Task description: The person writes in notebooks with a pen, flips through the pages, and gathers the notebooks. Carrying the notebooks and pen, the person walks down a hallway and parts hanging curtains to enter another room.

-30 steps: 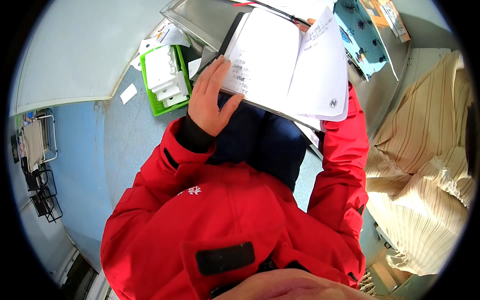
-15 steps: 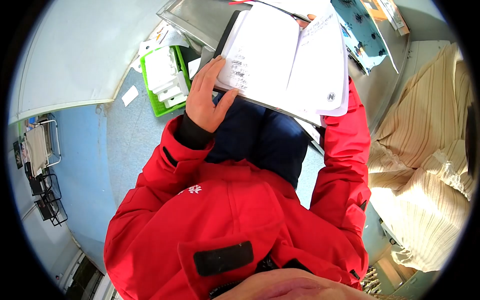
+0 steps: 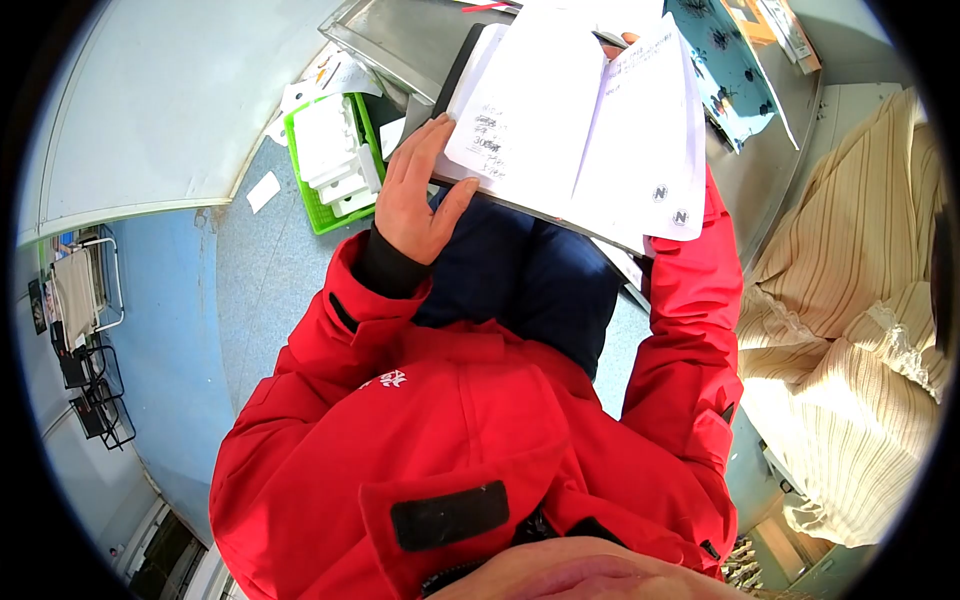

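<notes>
An open notebook (image 3: pixel 530 120) with a dark cover and white pages lies tilted above my lap, handwriting on its left page and small round logos at the lower right. My left hand (image 3: pixel 415 195) rests at its lower left edge, thumb spread away from the fingers. Behind the top of the right-hand pages is my right hand (image 3: pixel 622 45); only some fingertips show, and a dark pen-like object lies beside them. The rest of that hand is hidden by the pages.
A green basket (image 3: pixel 318 208) with white trays stands on the floor at the left. Behind the notebook is a metal table (image 3: pixel 395 45). A blue patterned sheet (image 3: pixel 725 70) lies at the upper right. Striped cloth (image 3: pixel 840 330) hangs at the right.
The right-hand pages have shifted and fanned apart, and a second logo now shows. The pen-like object has turned beside my right fingertips. My left hand stays at the notebook's edge.
</notes>
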A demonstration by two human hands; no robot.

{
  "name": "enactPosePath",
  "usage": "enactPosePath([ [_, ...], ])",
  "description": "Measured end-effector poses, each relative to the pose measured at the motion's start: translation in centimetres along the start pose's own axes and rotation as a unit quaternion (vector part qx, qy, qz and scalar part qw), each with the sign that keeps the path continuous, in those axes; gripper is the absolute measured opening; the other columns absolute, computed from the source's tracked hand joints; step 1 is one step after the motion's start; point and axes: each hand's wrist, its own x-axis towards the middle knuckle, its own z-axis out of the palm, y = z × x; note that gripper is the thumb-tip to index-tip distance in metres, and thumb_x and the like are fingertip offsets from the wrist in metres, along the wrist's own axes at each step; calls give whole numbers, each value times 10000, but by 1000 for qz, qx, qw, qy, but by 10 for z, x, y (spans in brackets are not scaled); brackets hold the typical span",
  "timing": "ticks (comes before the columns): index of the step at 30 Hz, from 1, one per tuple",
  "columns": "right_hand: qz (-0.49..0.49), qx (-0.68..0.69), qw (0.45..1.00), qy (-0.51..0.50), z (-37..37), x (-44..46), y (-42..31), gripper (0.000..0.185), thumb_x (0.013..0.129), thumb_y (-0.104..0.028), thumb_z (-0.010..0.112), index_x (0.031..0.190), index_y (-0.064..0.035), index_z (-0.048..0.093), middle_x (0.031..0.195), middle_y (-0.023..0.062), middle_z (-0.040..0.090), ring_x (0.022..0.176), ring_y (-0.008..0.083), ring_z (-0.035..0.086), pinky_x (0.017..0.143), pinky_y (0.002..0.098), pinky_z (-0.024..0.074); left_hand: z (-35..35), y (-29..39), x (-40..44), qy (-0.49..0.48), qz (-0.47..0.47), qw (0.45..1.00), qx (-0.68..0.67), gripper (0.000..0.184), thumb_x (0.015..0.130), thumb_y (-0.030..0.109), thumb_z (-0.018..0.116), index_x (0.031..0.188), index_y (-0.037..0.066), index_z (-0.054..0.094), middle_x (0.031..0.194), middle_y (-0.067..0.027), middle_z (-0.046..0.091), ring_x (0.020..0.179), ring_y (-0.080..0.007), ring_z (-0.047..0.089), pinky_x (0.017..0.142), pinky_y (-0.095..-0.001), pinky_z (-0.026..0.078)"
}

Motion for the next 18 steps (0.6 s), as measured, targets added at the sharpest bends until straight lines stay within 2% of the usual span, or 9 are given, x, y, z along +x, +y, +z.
enactPosePath([
  [4, -16, 23, 999, -30, 1, 1, 1, 482, 956, -340, 520, 1325, -36, 461, 1256, 183, 557, 957, 140, 657, 647, 194, 567, 0, -2, -1, -5, -1, 1000, -8, 495, 850, 180, 632, 1281, -17, 490, 1330, -204, 494, 1212, -357, 479, 1017, -397, 378],
  [7, 13, 15, 999, 26, 6, -1, -3, 480, 958, -337, 520, 1327, -36, 464, 1262, 183, 553, 972, 139, 651, 644, 187, 561, 1, -3, -1, 2, 4, 1000, -20, 437, 851, 179, 636, 1222, -28, 533, 1315, -208, 500, 1193, -369, 484, 999, -399, 392],
  [12, -31, -21, 999, 6, -7, 1, 10, 486, 954, -346, 529, 1324, -36, 472, 1268, 186, 548, 997, 140, 638, 646, 176, 550, 3, -11, -1, 12, 18, 997, -72, 357, 867, 148, 613, 1159, -50, 565, 1315, -203, 505, 1182, -354, 496, 981, -378, 399],
  [16, -48, -49, 998, -10, -4, 4, 8, 480, 946, -343, 545, 1316, -42, 487, 1248, 179, 566, 982, 133, 642, 638, 182, 549, 5, -8, 3, 28, -28, 993, -113, 267, 867, 118, 603, 1071, -55, 605, 1280, -197, 540, 1149, -331, 525, 961, -362, 409],
  [18, -28, -12, 1000, -4, 17, -5, -8, 467, 941, -336, 556, 1304, -46, 501, 1227, 170, 583, 960, 128, 650, 628, 184, 548, 6, -8, 5, 32, -40, 993, -109, 226, 863, 107, 605, 1021, -54, 627, 1259, -191, 559, 1129, -320, 542, 945, -354, 419],
])
